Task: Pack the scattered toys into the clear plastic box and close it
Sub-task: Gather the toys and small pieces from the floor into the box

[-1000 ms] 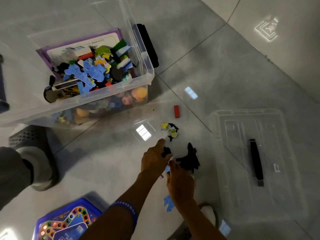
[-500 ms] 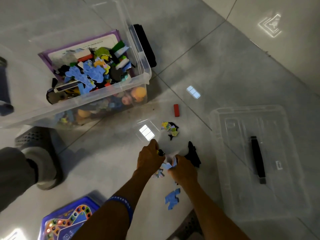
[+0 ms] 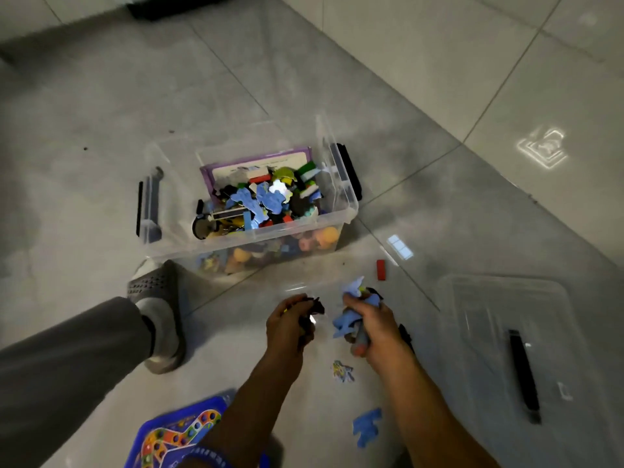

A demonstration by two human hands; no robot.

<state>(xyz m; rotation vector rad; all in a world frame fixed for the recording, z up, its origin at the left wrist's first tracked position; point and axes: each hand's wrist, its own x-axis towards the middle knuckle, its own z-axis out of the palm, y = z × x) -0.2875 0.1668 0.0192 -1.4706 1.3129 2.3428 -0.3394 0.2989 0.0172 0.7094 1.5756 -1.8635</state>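
Glossy grey floor tiles (image 3: 439,96) stretch across the scene, where a person crouches among scattered toys. At centre stands the clear plastic box (image 3: 337,211), open, heaped on its right side with foam puzzle shapes, blocks and a purple-edged board, with black latches on its left and right ends. Nearer, the left hand (image 3: 287,327) is curled round a few dark pieces (image 3: 315,309), while the right hand (image 3: 373,327) grips a bunch of blue foam shapes (image 3: 347,320) along with other small bits. A red block (image 3: 381,269) lies on the floor just beyond the right hand, a multicoloured puzzle piece (image 3: 342,370) sits between the two forearms, and a blue foam piece (image 3: 368,427) rests near the right forearm. To the right the clear lid (image 3: 489,332) with its black handle (image 3: 523,376) lies flat on the tiles, well apart from the box. A blue game board (image 3: 169,434) shows at the near edge, and a grey-trousered leg in a grey slipper (image 3: 158,298) is planted beside the box's near left corner.
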